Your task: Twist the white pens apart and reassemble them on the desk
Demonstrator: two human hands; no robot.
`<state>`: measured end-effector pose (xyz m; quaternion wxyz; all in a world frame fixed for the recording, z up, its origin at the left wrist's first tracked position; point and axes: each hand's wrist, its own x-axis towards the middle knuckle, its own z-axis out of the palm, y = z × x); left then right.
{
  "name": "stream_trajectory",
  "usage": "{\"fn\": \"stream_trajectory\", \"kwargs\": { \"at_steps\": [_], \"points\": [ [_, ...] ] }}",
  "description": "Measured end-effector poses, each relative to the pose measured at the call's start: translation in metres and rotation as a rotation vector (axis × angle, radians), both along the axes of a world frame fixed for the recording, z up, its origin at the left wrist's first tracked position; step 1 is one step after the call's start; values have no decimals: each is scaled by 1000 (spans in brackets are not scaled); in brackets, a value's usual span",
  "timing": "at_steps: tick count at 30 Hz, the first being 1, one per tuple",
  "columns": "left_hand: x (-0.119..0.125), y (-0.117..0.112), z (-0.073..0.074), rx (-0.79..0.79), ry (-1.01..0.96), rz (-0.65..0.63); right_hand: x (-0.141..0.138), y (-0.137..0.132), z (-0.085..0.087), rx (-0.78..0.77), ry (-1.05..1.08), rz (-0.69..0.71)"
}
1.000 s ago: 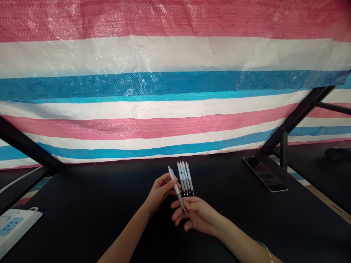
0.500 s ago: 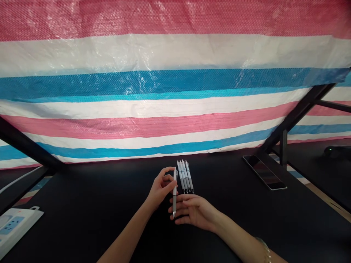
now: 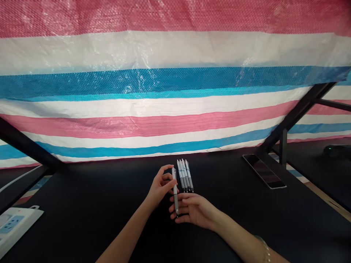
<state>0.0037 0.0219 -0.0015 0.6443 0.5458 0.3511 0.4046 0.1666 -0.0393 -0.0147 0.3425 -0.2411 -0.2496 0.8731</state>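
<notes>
A white pen with a grey grip [image 3: 176, 200] is pinched between the thumb and fingers of my left hand [image 3: 162, 185], its tip pointing toward me. My right hand [image 3: 197, 211] is palm up with fingers spread, just behind the pen's lower end; whether they touch the pen I cannot tell. Beyond my hands, several matching white and grey pens [image 3: 185, 175] lie side by side on the black table [image 3: 109, 204], tips toward me.
A dark-screened phone [image 3: 263, 171] lies at the right. A white power strip [image 3: 16, 228] is at the left edge. Striped sheeting [image 3: 153, 128] hangs behind, between black slanted frame bars [image 3: 297, 113]. A bracelet [image 3: 263, 248] circles my right wrist.
The held pen has tilted slightly: its top has shifted left and its tip right. Both hands stay almost where they were, and the row of pens is unchanged.
</notes>
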Motion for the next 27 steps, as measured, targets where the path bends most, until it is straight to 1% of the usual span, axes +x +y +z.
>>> {"fn": "stream_trajectory", "kwargs": {
  "at_steps": [8,16,22,27],
  "points": [
    [1,-1,0,-9,-9,29,0,0,0,2,-9,-1],
    [1,0,-1,1,-15,27,0,0,3,-25,-23,-14],
    [3,-1,0,-8,-16,66,1,1,-1,-14,-12,-3],
    [2,-1,-2,0,-33,79,1,1,-2,-11,-7,3]
  ]
}}
